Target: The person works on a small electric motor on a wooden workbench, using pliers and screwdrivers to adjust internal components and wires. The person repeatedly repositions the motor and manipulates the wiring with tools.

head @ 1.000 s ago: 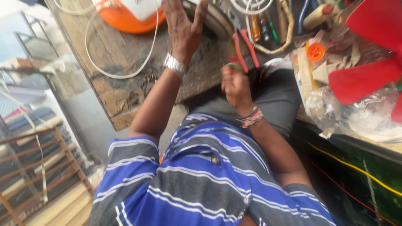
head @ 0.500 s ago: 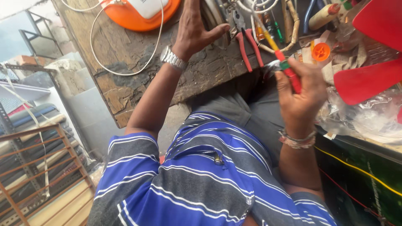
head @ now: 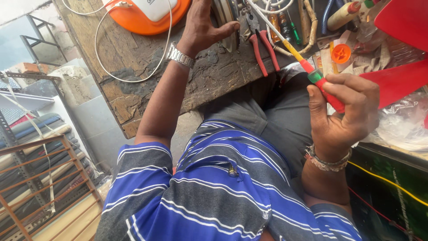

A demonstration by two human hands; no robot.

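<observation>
Red-handled screwdriver with a green collar and yellow-sleeved shaft (head: 314, 78): gripped in the right hand (head: 341, 114), thumb and fingers closed round the handle, held above the lap just off the near edge of the worn wooden workbench (head: 133, 62), shaft slanting up over that edge toward the clutter.

Left hand (head: 203, 27): resting on the workbench top, fingers spread wide, holding nothing; a metal wristwatch (head: 179, 56) on its wrist.

Red-handled pliers (head: 264, 50): lying on the workbench just right of the left hand, handles pointing toward the near edge, directly beneath the screwdriver shaft.

Orange and white round appliance (head: 149, 13): at the far side of the workbench, left of the left hand; its thin white cord (head: 100, 53) loops across the wood.

Small orange plastic cap (head: 341, 53): on the workbench's right part, beside the screwdriver.

Red plastic fan blades (head: 397, 49): beyond the workbench's right end, above a crumpled clear plastic bag (head: 401, 129), just behind the right hand.
</observation>
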